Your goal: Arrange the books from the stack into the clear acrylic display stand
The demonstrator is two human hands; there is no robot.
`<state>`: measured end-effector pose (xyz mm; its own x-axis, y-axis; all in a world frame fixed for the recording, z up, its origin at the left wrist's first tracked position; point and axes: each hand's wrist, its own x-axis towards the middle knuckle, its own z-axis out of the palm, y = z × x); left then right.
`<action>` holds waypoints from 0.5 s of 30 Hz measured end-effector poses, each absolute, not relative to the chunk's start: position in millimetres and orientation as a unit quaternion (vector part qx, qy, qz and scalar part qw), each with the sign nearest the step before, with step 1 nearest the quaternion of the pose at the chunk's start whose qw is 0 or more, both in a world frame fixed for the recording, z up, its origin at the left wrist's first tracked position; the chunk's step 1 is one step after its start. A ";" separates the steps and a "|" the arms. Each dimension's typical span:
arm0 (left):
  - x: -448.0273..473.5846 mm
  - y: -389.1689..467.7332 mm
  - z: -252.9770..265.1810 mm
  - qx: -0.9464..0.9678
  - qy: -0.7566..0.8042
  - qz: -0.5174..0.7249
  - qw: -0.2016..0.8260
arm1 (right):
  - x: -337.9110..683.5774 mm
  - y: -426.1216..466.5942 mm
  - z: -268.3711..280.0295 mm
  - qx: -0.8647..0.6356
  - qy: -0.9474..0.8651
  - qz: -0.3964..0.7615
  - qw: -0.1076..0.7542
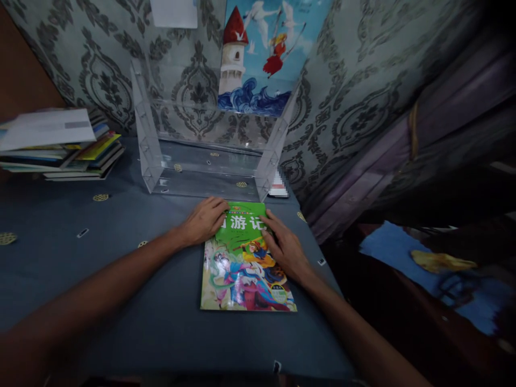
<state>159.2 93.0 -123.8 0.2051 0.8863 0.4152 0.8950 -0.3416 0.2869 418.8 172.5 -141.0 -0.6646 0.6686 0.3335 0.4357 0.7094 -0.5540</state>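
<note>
A picture book [245, 274] with a green top, large white characters and colourful figures lies face up on the table in the head view. My left hand [205, 219] rests over its upper left corner, fingers bent and close together on the edge, hiding part of the first character. Along the upper right edge lies my right hand [287, 244], its fingers stretched out over the cover and its thumb apart. Just beyond the book stands a clear acrylic book rack [207, 185], with tall stepped side panels. The undersides of both hands are hidden.
A stack of books [86, 156] with a white sheet on top stands at the left. Behind the rack hangs a castle-and-swans picture [258, 59]. A small white triangular object [278, 185] sits beside the rack. The table [161, 301] ends on the right near a purple curtain [387, 156].
</note>
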 end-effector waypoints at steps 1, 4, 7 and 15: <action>159.1 93.0 -123.7 -0.777 -0.573 -0.261 0.007 | 421.7 167.6 -140.6 -0.316 -0.886 0.216 0.262; 158.7 93.2 -123.9 -0.778 -0.572 -0.260 0.004 | 430.3 152.9 -139.9 -0.332 -0.884 0.206 0.255; 158.6 93.5 -124.9 -0.778 -0.569 -0.267 0.010 | 438.3 140.4 -139.9 -0.336 -0.880 0.202 0.269; 159.2 93.3 -125.4 -0.774 -0.571 -0.272 0.014 | 455.8 113.0 -133.0 -0.344 -0.870 0.205 0.288</action>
